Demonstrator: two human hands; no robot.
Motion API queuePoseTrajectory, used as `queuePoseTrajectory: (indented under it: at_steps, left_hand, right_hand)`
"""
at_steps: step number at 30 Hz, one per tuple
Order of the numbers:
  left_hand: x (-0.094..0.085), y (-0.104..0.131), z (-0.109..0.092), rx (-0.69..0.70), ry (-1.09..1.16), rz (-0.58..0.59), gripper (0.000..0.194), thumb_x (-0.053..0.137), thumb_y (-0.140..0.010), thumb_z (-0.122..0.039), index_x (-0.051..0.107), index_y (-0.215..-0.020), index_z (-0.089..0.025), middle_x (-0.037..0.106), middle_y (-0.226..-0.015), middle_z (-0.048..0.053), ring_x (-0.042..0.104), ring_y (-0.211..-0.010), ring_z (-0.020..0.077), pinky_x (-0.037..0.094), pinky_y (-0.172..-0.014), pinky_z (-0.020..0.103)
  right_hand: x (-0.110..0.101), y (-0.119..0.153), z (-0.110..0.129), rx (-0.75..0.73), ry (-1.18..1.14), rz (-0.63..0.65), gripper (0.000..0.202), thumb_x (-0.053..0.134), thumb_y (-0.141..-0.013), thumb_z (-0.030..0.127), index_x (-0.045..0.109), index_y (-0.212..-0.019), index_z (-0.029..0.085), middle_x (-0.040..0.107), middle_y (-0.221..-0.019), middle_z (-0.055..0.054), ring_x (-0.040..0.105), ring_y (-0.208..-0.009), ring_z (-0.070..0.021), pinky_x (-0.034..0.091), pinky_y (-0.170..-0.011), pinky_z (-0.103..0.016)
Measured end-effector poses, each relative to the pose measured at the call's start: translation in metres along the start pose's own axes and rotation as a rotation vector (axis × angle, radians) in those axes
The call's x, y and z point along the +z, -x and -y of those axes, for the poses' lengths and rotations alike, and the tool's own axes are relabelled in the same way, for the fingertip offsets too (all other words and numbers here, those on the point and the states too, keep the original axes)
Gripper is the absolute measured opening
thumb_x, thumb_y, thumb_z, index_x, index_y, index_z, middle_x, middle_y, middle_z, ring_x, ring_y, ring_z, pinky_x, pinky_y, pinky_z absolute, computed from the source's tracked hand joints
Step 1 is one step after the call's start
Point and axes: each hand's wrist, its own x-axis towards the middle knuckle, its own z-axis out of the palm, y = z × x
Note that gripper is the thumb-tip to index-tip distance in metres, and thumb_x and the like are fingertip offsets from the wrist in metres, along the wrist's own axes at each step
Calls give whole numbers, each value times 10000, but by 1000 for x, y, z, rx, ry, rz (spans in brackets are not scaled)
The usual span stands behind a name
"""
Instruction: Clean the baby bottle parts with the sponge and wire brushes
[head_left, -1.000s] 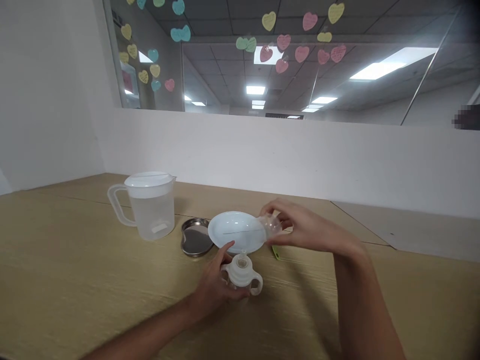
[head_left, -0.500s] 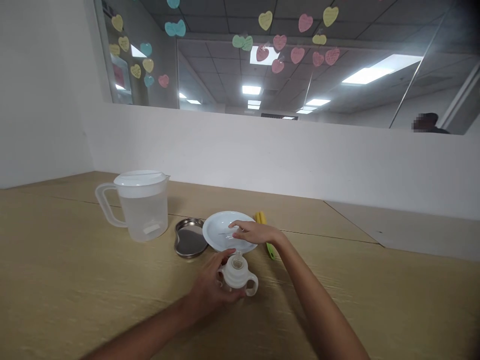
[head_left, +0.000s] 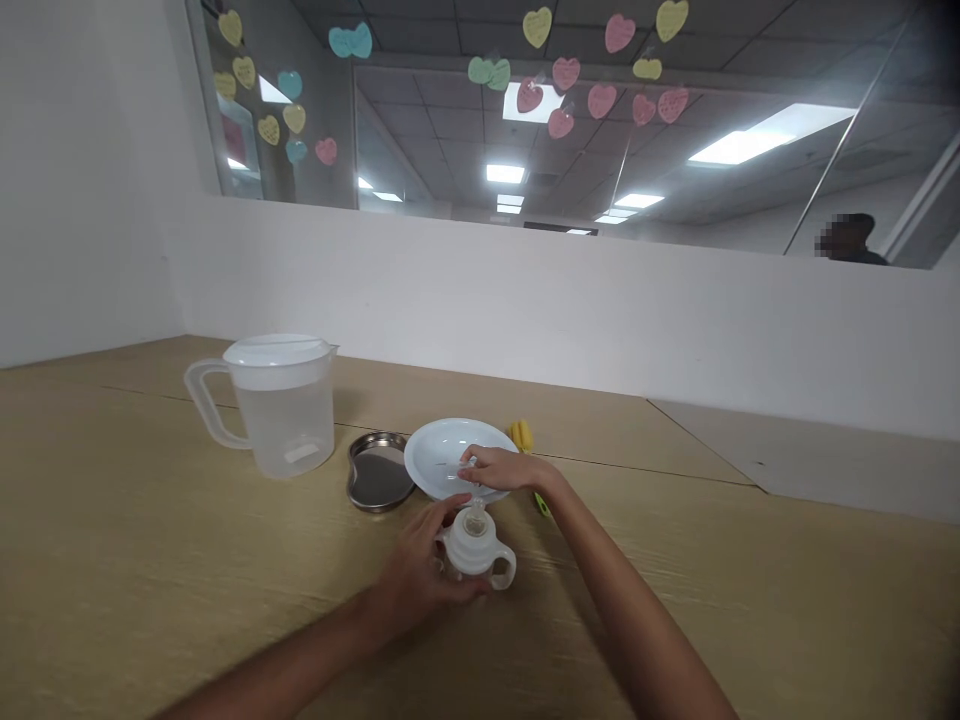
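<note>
My left hand (head_left: 420, 560) is wrapped round a white, translucent sippy cup (head_left: 474, 548) with two side handles. The cup stands upright on the table, its top opening facing up and a clear piece rising at the far edge of its lid. Above the near right part of a white bowl (head_left: 429, 462) is my right hand (head_left: 495, 468), thumb and fingertips drawn together. Whatever may be between those fingertips is too small and pale to make out. Small clear marks or pieces show inside the bowl.
A lidded clear plastic jug (head_left: 294, 420) stands at the left. Between it and the bowl lies a steel kidney dish (head_left: 379, 475). A brush with yellow head (head_left: 520, 434) and green handle (head_left: 541, 505) lies right of the bowl, partly behind my right wrist. A wall (head_left: 510, 310) runs behind.
The fingertips of my right hand have closed together and shifted slightly over the bowl. My left hand keeps its hold on the sippy cup. The view has tilted a little.
</note>
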Motion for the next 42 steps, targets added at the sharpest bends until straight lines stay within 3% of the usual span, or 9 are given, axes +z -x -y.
queuePoseTrajectory:
  at_steps: [9,13,17,20,22,28,34,38,42]
  left_hand:
    - [-1,-1,-4,-30,28,17,755,768,-546,-361,462,-1218,-201,555,-1163,99,533,-1037,264,493,-825,361]
    - [0,-2,-6,-35,55,-3,767,773,-526,-388,473,-1205,-201,587,-1106,86,558,-979,252,486,-822,368]
    - [0,-2,-8,-96,58,4,788,781,-497,-379,473,-1200,-205,605,-1044,75,565,-928,234,488,-806,360]
    - [1,-3,-8,-125,53,-5,834,795,-466,-362,466,-1216,-208,609,-1016,64,566,-900,223,490,-792,352]
    - [1,-3,-6,-132,54,-5,839,799,-456,-357,472,-1214,-205,613,-1008,59,568,-894,223,492,-777,344]
    - [3,-2,3,-127,119,-11,824,789,-460,-317,482,-1217,-208,622,-1039,50,585,-910,231,497,-739,312]
    - [0,-2,-7,-165,44,-12,862,819,-414,-357,510,-1208,-221,636,-991,43,591,-888,242,489,-770,356]
    - [-4,-5,-20,-106,80,19,638,813,-476,-373,620,-1063,-216,650,-998,37,594,-894,238,476,-768,330]
    - [-6,-7,-20,-130,116,84,545,801,-504,-384,655,-997,-203,672,-904,21,610,-806,219,477,-684,293]
  right_hand:
    - [13,-13,0,22,114,-1,327,388,-859,305,636,-888,95,645,-924,-120,576,-818,-200,391,-691,-263]
    - [13,-14,1,-4,127,-43,349,400,-854,273,612,-1047,75,614,-1080,-156,557,-950,-223,392,-779,-284]
    - [-2,4,13,-27,127,-145,420,389,-869,285,511,-1213,77,522,-1239,-164,479,-1096,-229,364,-852,-293]
    - [-19,33,34,-58,131,-187,393,315,-897,339,632,-950,113,636,-939,-98,550,-806,-172,380,-667,-266]
    - [-27,53,51,-48,127,-169,477,283,-901,430,633,-778,129,612,-719,-53,490,-606,-133,319,-527,-257]
    - [-20,79,87,75,259,-94,454,495,-753,564,653,-719,139,601,-662,-66,494,-575,-148,296,-490,-253]
    - [-16,71,86,50,350,-14,402,595,-698,475,677,-832,106,608,-656,-76,525,-588,-170,318,-492,-255]
    - [-18,74,82,-16,379,32,318,617,-705,373,680,-863,105,643,-748,-91,563,-667,-197,358,-531,-263]
    - [-17,76,79,-117,325,53,317,621,-659,151,670,-972,157,659,-920,-75,584,-813,-199,398,-631,-251]
